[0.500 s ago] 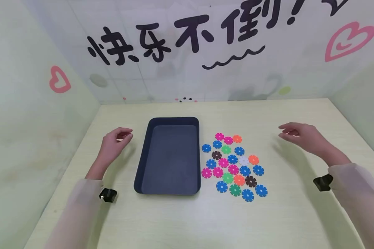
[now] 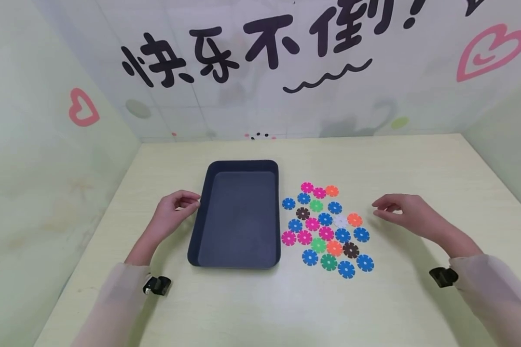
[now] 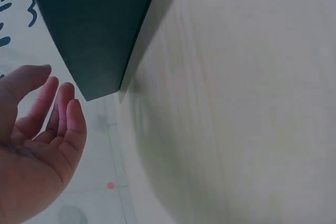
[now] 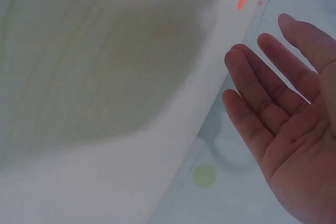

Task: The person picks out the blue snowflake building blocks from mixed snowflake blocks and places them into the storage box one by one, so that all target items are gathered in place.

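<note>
A dark rectangular tray [image 2: 243,219] lies on the table with nothing inside it. My left hand [image 2: 173,214] is at the tray's left side, its fingertips close by the rim in the head view. In the left wrist view the left hand's fingers [image 3: 63,108] are relaxed and bent, with nothing between them and the thumb. To the right of the tray lie several flat notched plastic discs, among them a blue disc [image 2: 346,269], a pink disc [image 2: 305,237] and an orange disc [image 2: 354,220]. My right hand [image 2: 405,212] hovers right of the discs, fingers loosely extended and holding nothing.
A pale wooden table [image 2: 252,308] carries everything. Behind it stands a back wall [image 2: 252,111] with large black characters and hearts, and side walls close in the left and right. Each wrist wears a black camera, such as the left one [image 2: 157,285].
My left hand has moved right and slightly down, toward the tray's left rim. My right hand has come left and down, nearer the discs. Tray and discs stay in place on the table.
</note>
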### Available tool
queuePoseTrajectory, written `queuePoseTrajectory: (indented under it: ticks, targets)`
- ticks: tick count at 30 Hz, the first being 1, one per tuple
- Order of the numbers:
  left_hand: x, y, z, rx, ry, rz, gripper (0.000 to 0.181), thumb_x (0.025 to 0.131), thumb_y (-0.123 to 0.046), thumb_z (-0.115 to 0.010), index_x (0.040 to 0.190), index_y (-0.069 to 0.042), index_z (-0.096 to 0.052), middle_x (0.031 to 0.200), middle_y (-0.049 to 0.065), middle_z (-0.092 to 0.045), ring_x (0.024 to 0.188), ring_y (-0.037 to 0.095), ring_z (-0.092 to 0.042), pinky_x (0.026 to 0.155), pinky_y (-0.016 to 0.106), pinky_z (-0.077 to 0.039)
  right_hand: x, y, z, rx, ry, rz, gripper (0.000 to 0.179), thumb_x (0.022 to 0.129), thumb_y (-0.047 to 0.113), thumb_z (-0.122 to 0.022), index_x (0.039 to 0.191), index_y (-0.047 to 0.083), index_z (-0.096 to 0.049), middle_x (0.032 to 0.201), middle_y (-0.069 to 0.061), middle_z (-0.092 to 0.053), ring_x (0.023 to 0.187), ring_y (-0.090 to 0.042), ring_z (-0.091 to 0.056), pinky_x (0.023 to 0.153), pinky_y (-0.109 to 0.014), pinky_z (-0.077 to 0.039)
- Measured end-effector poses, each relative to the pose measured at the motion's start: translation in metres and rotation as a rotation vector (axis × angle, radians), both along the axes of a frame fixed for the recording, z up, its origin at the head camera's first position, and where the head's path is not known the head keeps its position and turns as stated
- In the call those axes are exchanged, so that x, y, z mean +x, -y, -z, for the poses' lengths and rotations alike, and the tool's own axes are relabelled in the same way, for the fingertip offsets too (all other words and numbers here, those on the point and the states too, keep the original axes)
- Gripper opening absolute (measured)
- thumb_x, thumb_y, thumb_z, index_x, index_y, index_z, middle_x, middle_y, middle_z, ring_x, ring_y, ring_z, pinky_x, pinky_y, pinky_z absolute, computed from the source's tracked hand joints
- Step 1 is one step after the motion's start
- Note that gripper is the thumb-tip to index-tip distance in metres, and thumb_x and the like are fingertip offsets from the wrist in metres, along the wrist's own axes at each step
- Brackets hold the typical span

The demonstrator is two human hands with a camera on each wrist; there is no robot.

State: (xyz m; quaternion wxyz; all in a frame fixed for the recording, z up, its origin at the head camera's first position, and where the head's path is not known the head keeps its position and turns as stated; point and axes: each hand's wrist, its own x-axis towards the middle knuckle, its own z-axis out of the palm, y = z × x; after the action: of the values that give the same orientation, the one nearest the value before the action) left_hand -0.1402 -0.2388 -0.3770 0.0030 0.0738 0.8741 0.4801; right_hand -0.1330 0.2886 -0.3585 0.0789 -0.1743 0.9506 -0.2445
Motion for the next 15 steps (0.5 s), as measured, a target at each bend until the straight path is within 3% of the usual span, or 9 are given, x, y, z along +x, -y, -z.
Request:
queuePoseTrajectory:
  ticks: [15]
  targets:
    - [0.015,-0.005,0.006,-0.005,0.083,0.015,0.027,0.085,-0.007,-0.064,0.11,0.005,-0.06,0.093,0.014,-0.06,0.075,0.014,-0.058,0.061,0.021,-0.046,0.027,0.011,0.017,-0.028,0.038,-0.035,0.022,0.081,0.016,-0.07,0.099,0.004,-0.067,0.086,0.004,-0.061,0.077,-0.013,-0.055,0.066,-0.024,-0.048]
